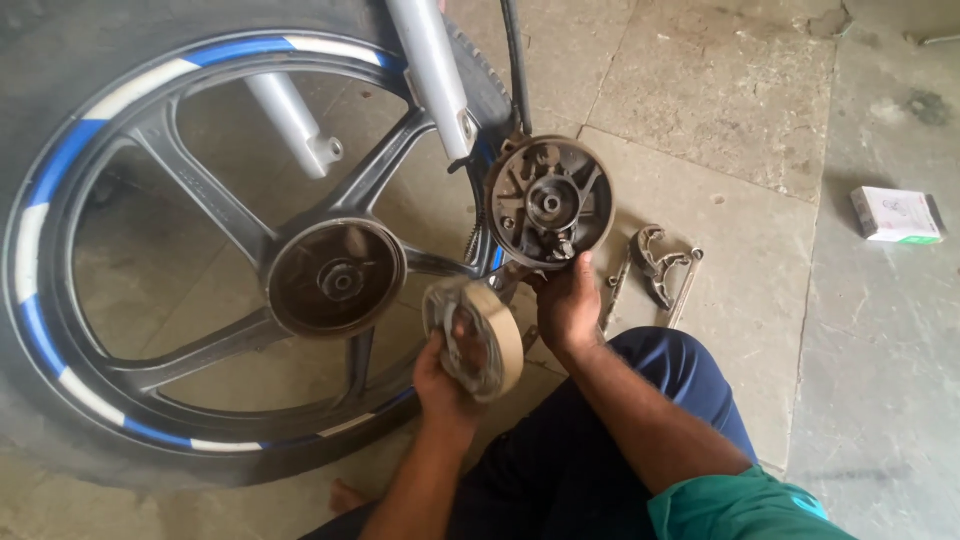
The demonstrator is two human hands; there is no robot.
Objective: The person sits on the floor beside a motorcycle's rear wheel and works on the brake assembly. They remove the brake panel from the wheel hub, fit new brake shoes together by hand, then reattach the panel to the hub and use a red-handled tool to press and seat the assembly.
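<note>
Here, left hand [447,372] gripping brake shoes [478,335], right hand [568,305] steadying brake plate [549,203]

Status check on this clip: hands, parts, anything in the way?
Left hand gripping tan brake shoes. Right hand holding brake plate from below. Old shoes on floor beside; nothing blocking.

The wheel [200,250] runs off the left and top edges, so I see only part of its tyre. My left hand [445,375] covers the lower back of the pair of brake shoes [480,335], and its fingertips are hidden behind them. My right hand [568,305] hides the bottom rim of the brake plate [550,200]. The small parts inside that plate are too fine to tell apart. The fork legs [430,70] and cable [515,60] are cut at the top
</note>
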